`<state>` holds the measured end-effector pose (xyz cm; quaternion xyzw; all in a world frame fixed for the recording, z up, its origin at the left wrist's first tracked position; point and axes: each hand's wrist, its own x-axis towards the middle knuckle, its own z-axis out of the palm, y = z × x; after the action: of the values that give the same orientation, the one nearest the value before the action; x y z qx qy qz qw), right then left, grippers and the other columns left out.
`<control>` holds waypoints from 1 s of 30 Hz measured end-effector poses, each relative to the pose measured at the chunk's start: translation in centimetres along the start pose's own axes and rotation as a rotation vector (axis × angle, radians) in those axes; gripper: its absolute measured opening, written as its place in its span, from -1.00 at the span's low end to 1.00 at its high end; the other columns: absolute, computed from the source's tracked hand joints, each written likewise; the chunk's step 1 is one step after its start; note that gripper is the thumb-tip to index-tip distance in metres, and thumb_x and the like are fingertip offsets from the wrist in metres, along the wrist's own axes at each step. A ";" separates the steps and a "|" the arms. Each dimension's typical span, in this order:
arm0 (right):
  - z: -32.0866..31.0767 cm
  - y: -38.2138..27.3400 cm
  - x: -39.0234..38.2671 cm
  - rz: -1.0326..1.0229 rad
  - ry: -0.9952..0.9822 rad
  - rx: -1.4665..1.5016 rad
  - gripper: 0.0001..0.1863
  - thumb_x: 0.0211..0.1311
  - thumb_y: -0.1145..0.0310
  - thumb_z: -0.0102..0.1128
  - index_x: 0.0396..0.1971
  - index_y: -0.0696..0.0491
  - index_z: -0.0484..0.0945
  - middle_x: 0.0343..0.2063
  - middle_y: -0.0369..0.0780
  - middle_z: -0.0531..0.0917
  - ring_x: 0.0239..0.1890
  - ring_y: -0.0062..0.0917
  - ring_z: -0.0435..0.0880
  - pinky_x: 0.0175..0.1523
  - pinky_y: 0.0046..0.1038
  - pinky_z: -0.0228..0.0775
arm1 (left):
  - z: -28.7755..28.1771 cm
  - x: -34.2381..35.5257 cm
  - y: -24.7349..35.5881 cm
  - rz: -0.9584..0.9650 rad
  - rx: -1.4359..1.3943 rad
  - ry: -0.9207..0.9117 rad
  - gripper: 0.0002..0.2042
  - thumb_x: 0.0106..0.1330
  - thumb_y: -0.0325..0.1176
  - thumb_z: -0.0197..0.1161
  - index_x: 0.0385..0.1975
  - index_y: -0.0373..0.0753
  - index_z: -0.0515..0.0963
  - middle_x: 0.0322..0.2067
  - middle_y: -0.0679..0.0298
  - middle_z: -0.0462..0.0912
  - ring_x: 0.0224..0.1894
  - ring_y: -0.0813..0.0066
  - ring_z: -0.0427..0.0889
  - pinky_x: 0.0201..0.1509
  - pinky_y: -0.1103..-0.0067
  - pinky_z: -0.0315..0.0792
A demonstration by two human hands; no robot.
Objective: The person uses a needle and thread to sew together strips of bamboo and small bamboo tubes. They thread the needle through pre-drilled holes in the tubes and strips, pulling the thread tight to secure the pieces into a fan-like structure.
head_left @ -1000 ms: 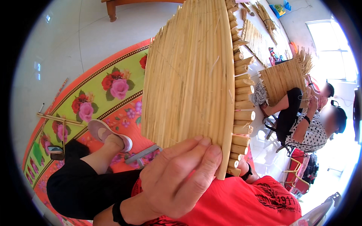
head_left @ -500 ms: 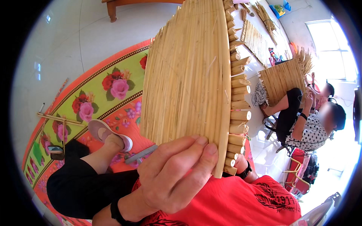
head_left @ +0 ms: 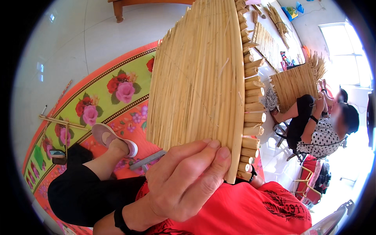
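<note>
A stiff mat of straw-coloured reed stalks (head_left: 192,78) stands in front of me, reaching from my lap up past the top of the view. My left hand (head_left: 184,176) pinches its near end, thumb and fingers pressed on the stalks close to a thicker pale strip (head_left: 237,98) along the right side. Beyond that strip, a row of short cut stalk ends (head_left: 254,117) points to the right at uneven lengths. Only the wrist of my right hand (head_left: 257,180), with a black band, shows behind the mat's lower right corner. Its fingers are hidden.
A flowered red-and-green rug (head_left: 129,78) spreads at the left, with thin sticks (head_left: 64,122) on it. At the right a seated person (head_left: 323,133) handles another reed mat (head_left: 295,86). A further mat (head_left: 268,43) and a stalk bundle (head_left: 276,21) lie behind. A wooden furniture leg (head_left: 118,11) stands far left.
The mat's right side has swung slightly to the right, and my left hand has shifted a little with it. Less of my right hand shows behind the mat.
</note>
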<state>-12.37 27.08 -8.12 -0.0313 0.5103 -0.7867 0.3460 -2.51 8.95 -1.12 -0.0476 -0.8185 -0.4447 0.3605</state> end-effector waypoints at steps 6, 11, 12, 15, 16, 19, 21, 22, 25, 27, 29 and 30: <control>1.4 -1.6 0.6 -0.192 0.000 -0.159 -0.92 0.25 0.63 0.20 -0.31 0.19 0.66 -0.28 -0.25 0.75 -0.28 -0.67 0.68 -0.12 -0.53 0.57 | 0.0 0.0 -0.1 0.004 0.007 -0.029 -0.37 -0.25 -0.61 0.56 0.01 -0.37 0.62 -0.16 0.11 0.64 -0.21 0.16 0.65 -0.21 0.47 0.57; 0.6 -2.5 0.8 -0.273 -0.086 -0.272 -0.86 0.19 0.68 0.23 -0.28 0.19 0.67 -0.28 -0.24 0.75 -0.26 -0.64 0.68 -0.10 -0.51 0.55 | 0.1 0.3 -0.1 0.011 0.007 -0.030 -0.36 -0.25 -0.63 0.55 0.02 -0.37 0.62 -0.17 0.11 0.64 -0.21 0.16 0.65 -0.21 0.47 0.58; 0.9 -2.9 0.9 -0.286 -0.079 -0.290 -0.87 0.19 0.68 0.23 -0.29 0.19 0.68 -0.28 -0.25 0.75 -0.27 -0.65 0.68 -0.12 -0.51 0.54 | 0.1 0.3 -0.1 0.013 0.008 -0.029 -0.36 -0.25 -0.63 0.55 0.02 -0.37 0.63 -0.18 0.11 0.64 -0.21 0.16 0.65 -0.21 0.47 0.57; 2.1 -4.0 1.3 -0.348 -0.100 -0.392 -0.88 0.17 0.69 0.24 -0.33 0.19 0.68 -0.31 -0.25 0.75 -0.30 -0.66 0.68 -0.17 -0.54 0.54 | 0.1 0.3 0.0 0.021 0.015 -0.027 -0.37 -0.25 -0.63 0.54 0.01 -0.38 0.63 -0.18 0.11 0.63 -0.22 0.17 0.65 -0.22 0.47 0.57; 1.8 -4.4 1.4 -0.383 -0.132 -0.460 -0.89 0.17 0.70 0.25 -0.34 0.20 0.67 -0.32 -0.26 0.75 -0.31 -0.66 0.68 -0.18 -0.55 0.54 | 0.1 0.3 0.0 0.022 0.018 -0.026 -0.38 -0.25 -0.63 0.54 0.00 -0.38 0.63 -0.18 0.11 0.63 -0.22 0.17 0.65 -0.22 0.47 0.57; 1.8 -4.7 1.6 -0.426 -0.136 -0.544 -0.89 0.14 0.71 0.25 -0.37 0.21 0.67 -0.35 -0.26 0.75 -0.34 -0.67 0.68 -0.23 -0.57 0.53 | 0.2 0.5 0.0 0.023 0.020 -0.015 -0.39 -0.26 -0.63 0.54 -0.02 -0.39 0.64 -0.19 0.11 0.63 -0.22 0.17 0.65 -0.23 0.47 0.57; 1.9 -4.8 1.7 -0.436 -0.131 -0.546 -0.89 0.15 0.71 0.25 -0.37 0.21 0.66 -0.35 -0.25 0.75 -0.35 -0.68 0.67 -0.23 -0.58 0.53 | 0.2 0.6 0.0 0.023 0.019 -0.008 -0.39 -0.26 -0.63 0.53 -0.02 -0.39 0.64 -0.19 0.11 0.63 -0.22 0.17 0.65 -0.23 0.47 0.57; 1.9 -4.8 1.8 -0.441 -0.141 -0.537 -0.89 0.16 0.71 0.25 -0.35 0.21 0.66 -0.35 -0.25 0.74 -0.35 -0.68 0.67 -0.22 -0.58 0.53 | 0.2 0.6 0.0 0.023 0.020 -0.007 -0.40 -0.27 -0.63 0.53 -0.03 -0.39 0.64 -0.20 0.11 0.63 -0.22 0.17 0.65 -0.23 0.47 0.57; 1.6 -4.0 1.6 -0.373 -0.128 -0.429 -0.90 0.22 0.69 0.22 -0.30 0.21 0.63 -0.30 -0.22 0.73 -0.32 -0.67 0.66 -0.18 -0.57 0.53 | 0.2 0.8 -0.1 0.029 0.013 -0.001 -0.40 -0.26 -0.64 0.52 -0.03 -0.39 0.64 -0.19 0.10 0.62 -0.22 0.17 0.65 -0.22 0.46 0.57; 1.3 -3.1 1.4 -0.350 -0.128 -0.353 -0.89 0.26 0.69 0.19 -0.26 0.20 0.61 -0.25 -0.20 0.72 -0.28 -0.65 0.66 -0.15 -0.56 0.52 | 0.3 0.7 -0.3 0.032 -0.005 0.009 -0.40 -0.26 -0.64 0.52 -0.03 -0.39 0.64 -0.17 0.09 0.62 -0.22 0.17 0.65 -0.21 0.46 0.57; 1.0 -2.5 1.3 -0.374 -0.151 -0.297 -0.88 0.30 0.69 0.15 -0.23 0.20 0.59 -0.21 -0.17 0.71 -0.24 -0.63 0.66 -0.13 -0.54 0.52 | 0.6 0.5 -0.4 0.033 -0.030 0.022 -0.40 -0.26 -0.65 0.52 -0.02 -0.39 0.63 -0.15 0.08 0.61 -0.22 0.18 0.65 -0.20 0.46 0.57; 1.0 -2.4 1.5 -0.417 -0.176 -0.330 -0.88 0.31 0.70 0.14 -0.23 0.19 0.59 -0.21 -0.17 0.71 -0.23 -0.62 0.67 -0.13 -0.54 0.52 | 0.4 0.4 -0.3 0.027 -0.020 0.017 -0.40 -0.26 -0.65 0.53 -0.02 -0.39 0.63 -0.13 0.08 0.61 -0.21 0.18 0.65 -0.19 0.46 0.57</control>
<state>-14.28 26.00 -6.14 -0.2598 0.5819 -0.7415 0.2099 -3.11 8.95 -1.26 -0.0582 -0.8103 -0.4482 0.3731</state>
